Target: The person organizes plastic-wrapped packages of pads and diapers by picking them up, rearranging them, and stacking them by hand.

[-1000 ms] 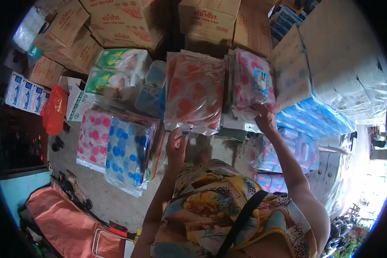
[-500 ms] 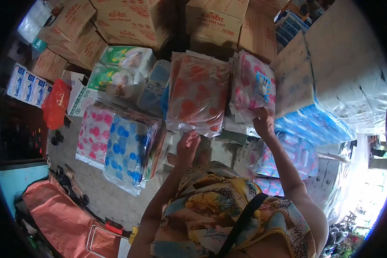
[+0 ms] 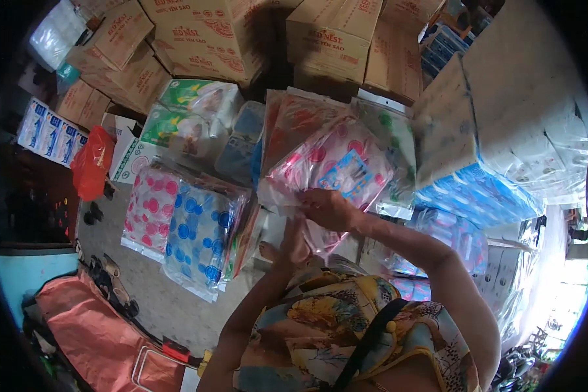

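My right hand (image 3: 330, 209) is closed on the near edge of a flat plastic-wrapped pack with pink circles (image 3: 317, 153) and a blue label. The pack lies slanted across the front of my body, over a pack with red circles (image 3: 294, 114). Just below my right hand is my left hand (image 3: 295, 243), close to the pack's lower corner. Its fingertips are hidden, so I cannot tell whether it grips the pack. To the right, a pack with green circles (image 3: 392, 130) shows on the other pile.
Packs with pink circles (image 3: 151, 206) and blue circles (image 3: 196, 228) stand at left. Red Nest cartons (image 3: 202, 42) line the back. Large wrapped bundles (image 3: 480, 186) rise on the right. A red plastic bag (image 3: 93, 163) hangs at left, above shoes (image 3: 114, 281) on the floor.
My right hand has brought the pink-circle pack leftward from the right pile, turning it over the red one. The green-circle pack is now uncovered. My left hand has shifted slightly down.
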`<state>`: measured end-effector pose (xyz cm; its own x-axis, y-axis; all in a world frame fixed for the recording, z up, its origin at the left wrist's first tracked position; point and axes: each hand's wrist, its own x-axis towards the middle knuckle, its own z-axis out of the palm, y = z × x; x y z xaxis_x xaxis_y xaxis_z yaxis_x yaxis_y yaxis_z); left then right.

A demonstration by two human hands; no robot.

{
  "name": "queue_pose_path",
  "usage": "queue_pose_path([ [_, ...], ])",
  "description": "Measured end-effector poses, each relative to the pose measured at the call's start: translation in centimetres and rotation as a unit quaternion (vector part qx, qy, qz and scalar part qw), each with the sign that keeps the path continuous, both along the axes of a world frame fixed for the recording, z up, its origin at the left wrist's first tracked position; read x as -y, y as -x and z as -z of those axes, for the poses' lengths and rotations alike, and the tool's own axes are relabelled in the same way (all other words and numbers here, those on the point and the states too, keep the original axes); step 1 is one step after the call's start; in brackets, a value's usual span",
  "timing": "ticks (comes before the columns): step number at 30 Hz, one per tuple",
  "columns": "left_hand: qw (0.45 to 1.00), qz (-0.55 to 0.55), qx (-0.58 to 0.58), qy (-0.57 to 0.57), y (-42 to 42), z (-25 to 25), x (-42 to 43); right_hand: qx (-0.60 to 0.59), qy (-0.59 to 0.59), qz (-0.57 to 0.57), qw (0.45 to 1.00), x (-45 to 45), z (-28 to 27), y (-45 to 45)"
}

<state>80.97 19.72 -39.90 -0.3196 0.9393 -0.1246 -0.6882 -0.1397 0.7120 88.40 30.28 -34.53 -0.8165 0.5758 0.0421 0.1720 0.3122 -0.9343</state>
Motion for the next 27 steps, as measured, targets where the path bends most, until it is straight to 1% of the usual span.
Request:
queue_pose_path([
  [1,0.986,0.023,0.159,0.037,0.7,-0.9,0.4,0.003,-0.064,-0.030,0.998,-0.1,0.5,0.4],
  [2,0.989,0.021,0.139,0.040,1.2,-0.5,0.4,0.005,-0.127,-0.059,0.990,-0.2,1.0,0.6],
  [3,0.990,0.016,0.138,0.040,1.6,-0.7,0.3,0.003,-0.127,-0.063,0.990,-0.8,1.3,0.4],
  [5,0.969,0.027,0.238,0.052,1.8,-1.2,0.3,0.009,-0.202,0.097,0.975,-3.6,1.0,-0.8],
  [7,0.970,0.020,0.235,0.059,1.7,-1.4,0.4,0.048,-0.341,0.193,0.919,-7.6,0.8,-2.3],
  [9,0.971,0.018,0.231,0.063,1.7,-1.2,0.3,0.141,-0.505,0.179,0.832,-11.4,0.7,-3.8],
  [10,0.971,0.017,0.224,0.086,1.8,-0.7,0.3,0.141,-0.508,0.181,0.830,-12.8,1.1,-4.6],
  [11,0.970,0.017,0.218,0.109,1.8,-0.5,0.2,0.169,-0.394,0.245,0.870,-14.0,2.0,-5.4],
  [12,0.970,0.019,0.216,0.106,1.8,-0.4,0.1,0.192,-0.273,0.304,0.892,-15.2,3.2,-6.2],
  [13,0.971,0.007,0.206,0.121,1.7,-0.4,0.1,0.191,-0.274,0.306,0.891,-17.0,5.6,-7.6],
  [14,0.971,-0.006,0.195,0.135,1.6,-0.4,0.0,0.211,-0.350,0.235,0.882,-18.8,8.6,-8.9],
  [15,0.972,-0.005,0.193,0.134,1.6,-0.3,-0.2,0.228,-0.423,0.161,0.862,-19.7,10.0,-9.5],
  [16,0.974,-0.011,0.171,0.149,1.6,-0.1,-0.4,0.227,-0.423,0.162,0.862,-19.0,9.0,-9.2],
  [17,0.975,-0.018,0.149,0.164,1.5,0.1,-0.5,0.248,-0.264,0.176,0.916,-17.6,7.1,-8.6],
  [18,0.975,-0.019,0.149,0.165,1.3,0.4,-0.8,0.262,-0.097,0.184,0.943,-16.6,5.9,-8.0],
  [19,0.983,-0.037,0.078,0.161,1.1,0.8,-1.1,0.262,-0.095,0.183,0.943,-16.6,6.6,-7.8],
  [20,0.986,-0.054,0.007,0.157,1.0,0.9,-1.2,0.248,-0.149,0.163,0.943,-16.5,7.7,-7.5],
  [21,0.986,-0.053,0.007,0.158,0.9,1.0,-1.2,0.233,-0.204,0.143,0.940,-16.5,8.6,-7.5],
  [22,0.985,-0.051,0.009,0.164,0.8,0.9,-1.2,0.233,-0.203,0.143,0.940,-16.0,7.9,-7.4],
  [24,0.984,-0.054,0.012,0.167,0.9,0.6,-1.2,0.193,-0.116,0.221,0.949,-14.3,5.5,-6.9],
  [25,0.987,-0.033,0.073,0.140,1.0,0.5,-1.1,0.193,-0.118,0.215,0.950,-14.3,5.7,-6.9],
  [26,0.984,-0.016,0.134,0.112,1.2,0.2,-0.9,0.152,-0.053,0.219,0.963,-14.7,6.0,-7.1],
  [27,0.984,-0.030,0.135,0.111,1.3,-0.1,-0.7,0.111,0.013,0.216,0.970,-15.1,6.3,-7.2],
])
